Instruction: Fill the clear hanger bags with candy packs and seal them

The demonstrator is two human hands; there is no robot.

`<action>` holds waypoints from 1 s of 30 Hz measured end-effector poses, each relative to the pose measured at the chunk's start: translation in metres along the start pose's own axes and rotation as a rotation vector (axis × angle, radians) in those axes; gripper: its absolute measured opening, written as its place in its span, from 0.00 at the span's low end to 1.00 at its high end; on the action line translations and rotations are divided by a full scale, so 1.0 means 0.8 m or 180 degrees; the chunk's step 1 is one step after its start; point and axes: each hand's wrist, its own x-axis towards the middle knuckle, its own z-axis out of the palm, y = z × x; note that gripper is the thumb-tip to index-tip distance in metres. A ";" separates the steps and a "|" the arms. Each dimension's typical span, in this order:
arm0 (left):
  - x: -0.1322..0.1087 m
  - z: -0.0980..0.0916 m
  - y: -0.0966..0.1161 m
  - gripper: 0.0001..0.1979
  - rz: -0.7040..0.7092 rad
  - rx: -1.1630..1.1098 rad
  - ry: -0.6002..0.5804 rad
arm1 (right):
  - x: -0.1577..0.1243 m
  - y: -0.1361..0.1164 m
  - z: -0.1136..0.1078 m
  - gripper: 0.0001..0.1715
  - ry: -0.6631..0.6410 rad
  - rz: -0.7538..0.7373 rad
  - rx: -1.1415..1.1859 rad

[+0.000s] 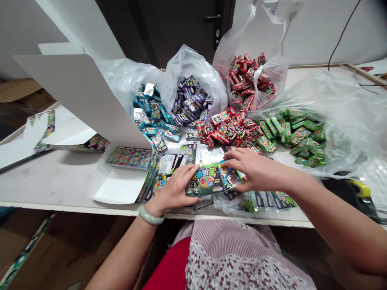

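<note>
Left hand point(180, 186) (pale green bangle point(151, 216) at the wrist) grasps the green pack point(207, 181) by its left end. Right hand point(252, 170) grips a blue box point(228, 178) at the pack's right end, the pack between both hands. Red boxes point(225, 131) lie heaped behind the pack; an open carton point(119, 189) stands left of it.

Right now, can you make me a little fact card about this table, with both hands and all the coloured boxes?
Left hand: touching the left end of a green printed packet
Right hand: fingers and thumb around a small blue printed box, at the packet's right end
Bangle: pale green, worn on the left wrist
Purple boxes: mostly in a clear plastic bag
Red boxes: some bagged, others heaped in front
Green boxes: right side, beside clear plastic
Blue boxes: left of the purple ones
</note>
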 end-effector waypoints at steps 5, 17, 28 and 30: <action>-0.001 -0.005 -0.004 0.48 -0.0049 -0.0086 -0.0073 | -0.003 0.008 -0.020 0.28 0.0134 0.0119 0.0264; 0.003 -0.002 0.003 0.50 -0.0063 0.0035 0.0268 | -0.012 -0.013 0.007 0.29 0.0452 0.0272 -0.0001; 0.007 0.000 0.015 0.49 0.0039 -0.0060 0.0071 | -0.015 -0.011 0.011 0.35 0.0230 0.0062 0.0258; 0.009 0.003 0.017 0.49 0.0055 -0.0105 0.0108 | -0.011 -0.012 0.018 0.40 0.0297 0.0036 0.0545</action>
